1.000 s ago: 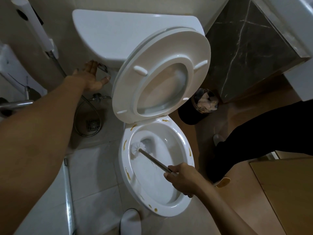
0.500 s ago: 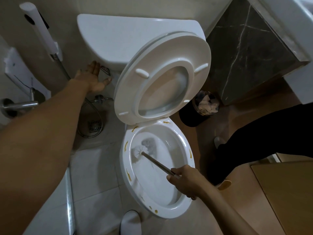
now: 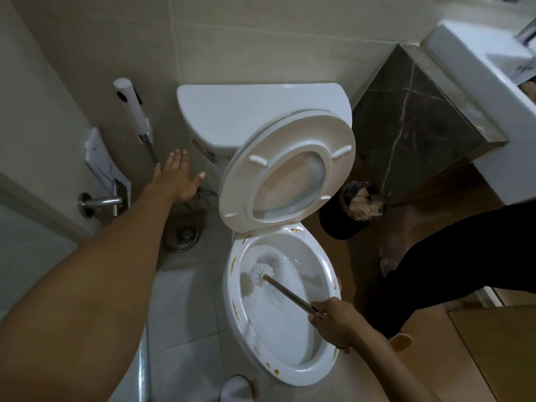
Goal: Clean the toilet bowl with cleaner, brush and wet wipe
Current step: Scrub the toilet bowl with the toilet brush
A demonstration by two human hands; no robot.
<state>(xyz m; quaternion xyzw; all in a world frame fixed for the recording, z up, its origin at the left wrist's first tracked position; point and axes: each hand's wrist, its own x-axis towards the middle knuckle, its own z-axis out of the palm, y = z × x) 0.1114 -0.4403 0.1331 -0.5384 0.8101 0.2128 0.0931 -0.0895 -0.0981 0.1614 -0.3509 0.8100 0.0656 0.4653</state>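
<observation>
The white toilet bowl (image 3: 240, 323) stands open with its seat and lid (image 3: 339, 140) raised against the tank (image 3: 246, 111). Yellow-brown spots dot the bowl's rim. My right hand (image 3: 333, 323) grips the metal handle of the toilet brush (image 3: 287, 291). The white bristle head of the brush (image 3: 258, 272) lies against the inner left wall of the bowl. My left hand (image 3: 177, 177) reaches out with straight fingers, just left of the tank's flush lever (image 3: 204, 150), not touching it.
A bidet sprayer (image 3: 132, 108) hangs on the wall left of the tank, its hose coiled by a floor drain (image 3: 185, 235). A black waste bin (image 3: 352, 211) with paper stands right of the bowl. A dark-trousered leg (image 3: 452, 262) is at the right, a sink (image 3: 487, 82) above.
My left hand has drawn back from the flush lever and opened flat. The brush head has shifted slightly within the bowl. The camera has tilted up.
</observation>
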